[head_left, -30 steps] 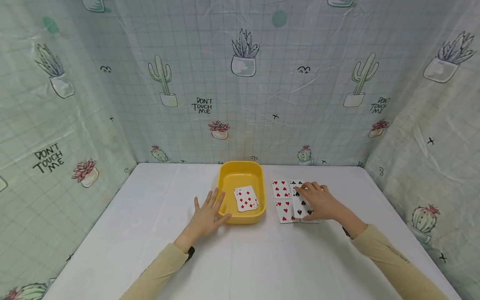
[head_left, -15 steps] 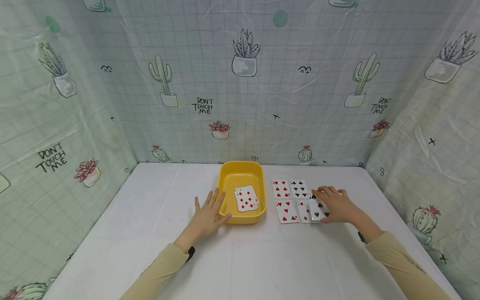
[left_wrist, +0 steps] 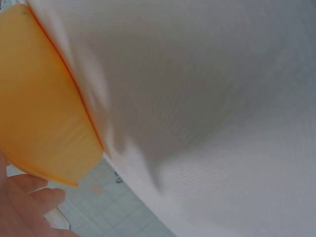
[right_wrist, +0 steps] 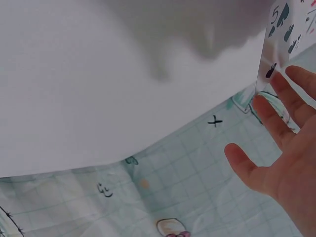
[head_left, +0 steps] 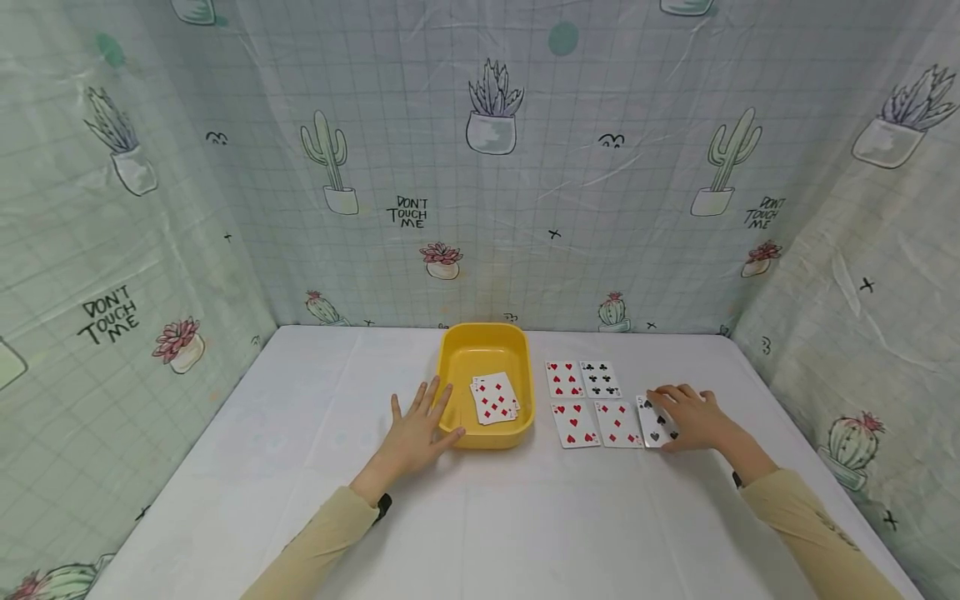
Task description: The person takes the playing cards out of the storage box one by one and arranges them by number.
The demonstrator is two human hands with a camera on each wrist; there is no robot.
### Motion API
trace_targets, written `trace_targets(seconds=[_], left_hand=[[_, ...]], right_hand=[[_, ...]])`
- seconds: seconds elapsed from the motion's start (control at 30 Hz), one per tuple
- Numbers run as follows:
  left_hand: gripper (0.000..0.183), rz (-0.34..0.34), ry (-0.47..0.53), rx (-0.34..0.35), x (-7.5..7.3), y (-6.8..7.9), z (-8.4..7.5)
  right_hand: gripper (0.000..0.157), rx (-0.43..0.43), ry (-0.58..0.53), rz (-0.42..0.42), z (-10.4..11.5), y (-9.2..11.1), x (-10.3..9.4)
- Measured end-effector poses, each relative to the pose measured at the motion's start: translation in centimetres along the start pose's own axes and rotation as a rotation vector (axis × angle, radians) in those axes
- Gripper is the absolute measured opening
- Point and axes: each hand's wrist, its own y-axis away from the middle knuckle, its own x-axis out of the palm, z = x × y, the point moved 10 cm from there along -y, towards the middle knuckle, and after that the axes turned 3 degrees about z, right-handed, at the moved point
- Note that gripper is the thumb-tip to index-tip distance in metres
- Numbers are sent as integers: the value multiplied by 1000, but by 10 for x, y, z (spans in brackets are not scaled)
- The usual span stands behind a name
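As we moved our right hand (head_left: 693,421) sideways over the last half second, the spade card (head_left: 655,425) came off the diamond card (head_left: 618,425), whose face now shows whole. A second ago we had the spade card farther left, reaching over the club card (head_left: 601,379) and the edge of the near heart card (head_left: 575,425); now both can be read, and so can the far heart card (head_left: 564,379).

The spade card is now at the right end of the near row, just beside the diamond card; we cannot tell whether their edges meet. Our right grip pinches it between thumb and fingers at its far and near edges. The right wrist view shows the card slanted, with a 5 in its corner, so we judge that it is not yet flat on the bench (head_left: 525,533).

We take this as the placing step, nearly done: the near row would count three cards to the far row's two. Letting go too soon could make the card slide onto its neighbour.

Our left hand has hardly shifted. Its grip is spread, fingers straight across the near left rim of the tray (head_left: 482,346), where a pile (head_left: 493,400) lies with a diamond face up.
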Motion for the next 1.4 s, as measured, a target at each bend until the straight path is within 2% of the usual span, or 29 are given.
trace_targets(seconds=[0.27,0.63,0.87,1.17,1.4], left_hand=[[76,0,-1,-2,0,-1,0],[77,11,0,-8,2,-1,1],[78,17,-5,-6,3,-2,2],[78,31,-13,-4,3,-1,1],[77,5,-17,0,1,-1,0]], right_hand=[[85,44,-43,70,-11,-2,17],[85,23,-67,80,-12,-6,26],[86,-39,-87,15,-9,-2,20],[83,2,-74,50,-4,-2,11],[72,-46,-53,-18,12,-15,-6]])
